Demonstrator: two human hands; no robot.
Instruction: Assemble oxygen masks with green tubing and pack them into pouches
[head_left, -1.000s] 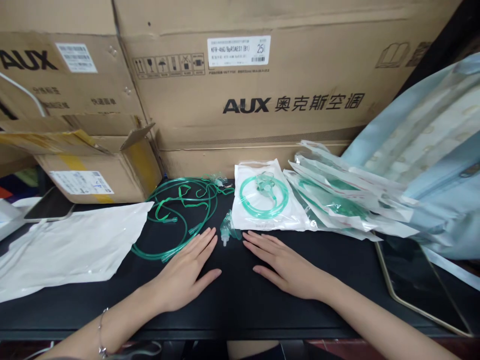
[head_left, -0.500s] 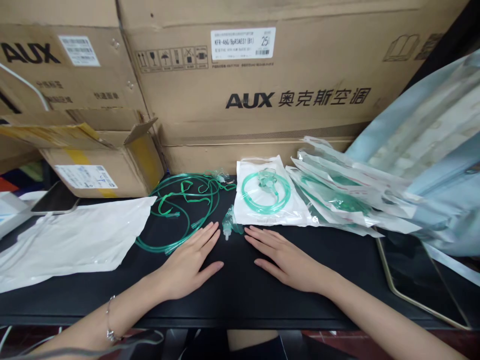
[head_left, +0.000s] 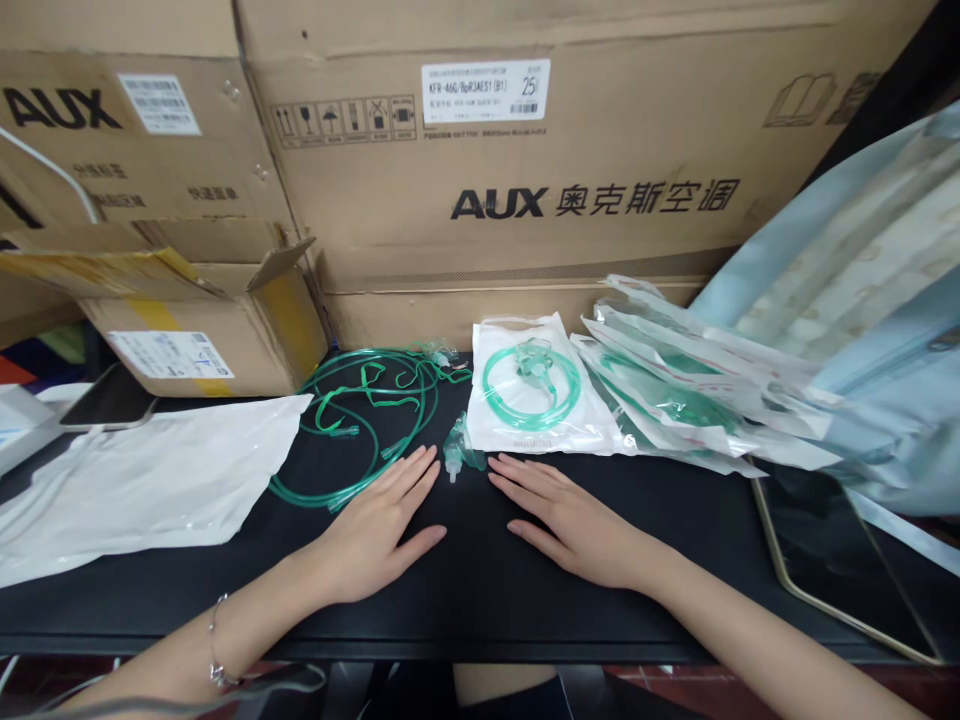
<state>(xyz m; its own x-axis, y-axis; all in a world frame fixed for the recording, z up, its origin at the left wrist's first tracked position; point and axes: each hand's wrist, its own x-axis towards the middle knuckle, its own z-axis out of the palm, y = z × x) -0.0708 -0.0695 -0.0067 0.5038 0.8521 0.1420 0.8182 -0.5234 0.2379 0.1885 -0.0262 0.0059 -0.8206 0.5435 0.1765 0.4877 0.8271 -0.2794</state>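
My left hand [head_left: 385,528] lies flat on the black table, fingers stretched out and holding nothing. Its fingertips are close to coiled green oxygen tubing [head_left: 311,497], which has a green strap [head_left: 328,410] lying over it. Opposite it, my right hand [head_left: 566,522] also rests flat, thumb apart, with nothing in it. Just beyond and between both hands sits a small green oxygen mask [head_left: 463,450] with a clear connector. Behind my right fingertips is a sealed white bag [head_left: 600,428] showing a coiled green tube and a mask through its clear front.
Several more packaged masks [head_left: 690,390] are piled at the right, beside a light blue bag [head_left: 877,400] and a tablet [head_left: 844,570]. A white pouch [head_left: 150,480], a phone [head_left: 112,398] and an open carton [head_left: 202,335] occupy the left. Large AUX cardboard boxes [head_left: 585,250] stand along the back.
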